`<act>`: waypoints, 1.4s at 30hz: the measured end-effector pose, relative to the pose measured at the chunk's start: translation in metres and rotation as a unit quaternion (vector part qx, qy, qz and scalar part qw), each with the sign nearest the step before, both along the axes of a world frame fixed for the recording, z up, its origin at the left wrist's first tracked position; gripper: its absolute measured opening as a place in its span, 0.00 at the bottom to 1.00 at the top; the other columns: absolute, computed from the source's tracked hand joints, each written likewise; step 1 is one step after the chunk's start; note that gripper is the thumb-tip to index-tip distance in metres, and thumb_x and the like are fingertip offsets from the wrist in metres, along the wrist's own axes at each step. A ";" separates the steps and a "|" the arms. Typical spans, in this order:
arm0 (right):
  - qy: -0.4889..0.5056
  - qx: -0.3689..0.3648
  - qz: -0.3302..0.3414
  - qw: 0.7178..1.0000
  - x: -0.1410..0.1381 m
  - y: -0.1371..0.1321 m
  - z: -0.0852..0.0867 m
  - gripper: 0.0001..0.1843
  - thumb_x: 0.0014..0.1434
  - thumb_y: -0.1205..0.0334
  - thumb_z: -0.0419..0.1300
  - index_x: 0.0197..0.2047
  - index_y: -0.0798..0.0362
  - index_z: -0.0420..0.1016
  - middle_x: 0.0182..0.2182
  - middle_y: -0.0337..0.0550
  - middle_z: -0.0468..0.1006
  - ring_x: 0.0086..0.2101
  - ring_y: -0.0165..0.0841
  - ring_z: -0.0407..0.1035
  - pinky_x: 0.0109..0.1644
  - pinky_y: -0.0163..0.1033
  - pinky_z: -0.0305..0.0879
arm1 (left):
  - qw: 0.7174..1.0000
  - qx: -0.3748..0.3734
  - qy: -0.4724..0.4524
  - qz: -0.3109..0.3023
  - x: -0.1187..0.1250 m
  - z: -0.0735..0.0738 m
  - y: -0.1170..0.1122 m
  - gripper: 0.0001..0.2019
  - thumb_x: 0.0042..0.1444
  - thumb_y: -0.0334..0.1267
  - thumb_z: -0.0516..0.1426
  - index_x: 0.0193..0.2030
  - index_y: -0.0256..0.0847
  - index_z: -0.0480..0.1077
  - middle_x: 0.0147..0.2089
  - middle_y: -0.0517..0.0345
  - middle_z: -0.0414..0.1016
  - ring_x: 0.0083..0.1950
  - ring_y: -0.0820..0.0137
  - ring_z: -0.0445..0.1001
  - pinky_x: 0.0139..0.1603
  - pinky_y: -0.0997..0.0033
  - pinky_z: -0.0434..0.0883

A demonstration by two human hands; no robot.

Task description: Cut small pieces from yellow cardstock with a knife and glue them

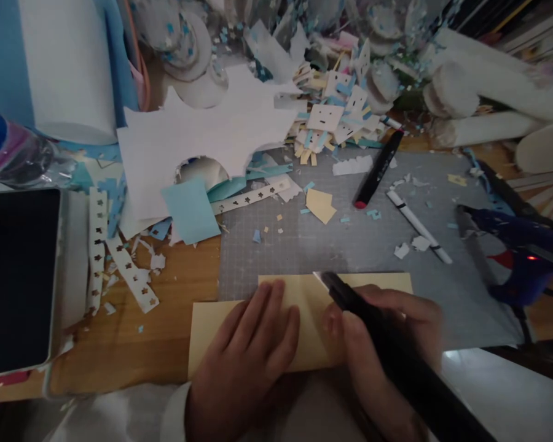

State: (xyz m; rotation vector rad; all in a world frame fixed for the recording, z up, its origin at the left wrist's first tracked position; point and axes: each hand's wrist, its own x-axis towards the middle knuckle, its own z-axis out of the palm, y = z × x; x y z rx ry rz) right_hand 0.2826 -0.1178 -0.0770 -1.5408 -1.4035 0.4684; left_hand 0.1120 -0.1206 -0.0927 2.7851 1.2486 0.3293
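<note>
Your left hand (249,353) lies spread over yellow paper (311,331); your right hand (366,366) clasps a knife (399,350), slanting lengthwise forward-left, blade (321,280) foremost.

No text can be read; the faint print on the black marker (378,169) is too small.

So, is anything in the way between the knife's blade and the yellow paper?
Nothing visible is. The blade on the black knife in the right fingers shows near the upper edge of the yellow paper; the left fingers rest on it, apart from the blade.
</note>
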 end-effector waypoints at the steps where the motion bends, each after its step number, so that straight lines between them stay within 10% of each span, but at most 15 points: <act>1: 0.007 -0.006 -0.002 1.000 -0.003 0.002 0.001 0.15 0.56 0.68 0.62 0.46 0.49 0.65 0.31 0.38 0.73 0.27 0.30 0.71 0.29 0.35 0.72 | 1.000 0.001 -0.002 0.002 0.000 0.000 0.000 0.24 0.55 0.49 0.60 0.56 0.40 0.67 0.63 0.42 0.68 0.65 0.55 0.62 0.60 0.60 0.57; 10: -0.057 -0.071 0.131 0.987 -0.007 0.013 0.001 0.04 0.56 0.69 0.59 0.34 0.50 0.69 0.25 0.41 0.75 0.23 0.31 0.73 0.22 0.31 0.72 | 0.999 -0.005 -0.044 0.019 0.003 -0.002 0.004 0.13 0.65 0.36 0.49 0.51 0.42 0.71 0.59 0.47 0.72 0.62 0.60 0.65 0.58 0.63 0.57; 42: -0.260 -0.054 0.162 0.950 -0.013 0.017 0.003 0.10 0.57 0.73 0.54 0.26 0.50 0.62 0.18 0.36 0.68 0.19 0.27 0.63 0.19 0.35 0.61 | 0.998 -0.033 -0.054 0.013 0.002 0.002 0.006 0.15 0.67 0.35 0.46 0.54 0.41 0.70 0.59 0.48 0.72 0.63 0.60 0.64 0.62 0.64 0.55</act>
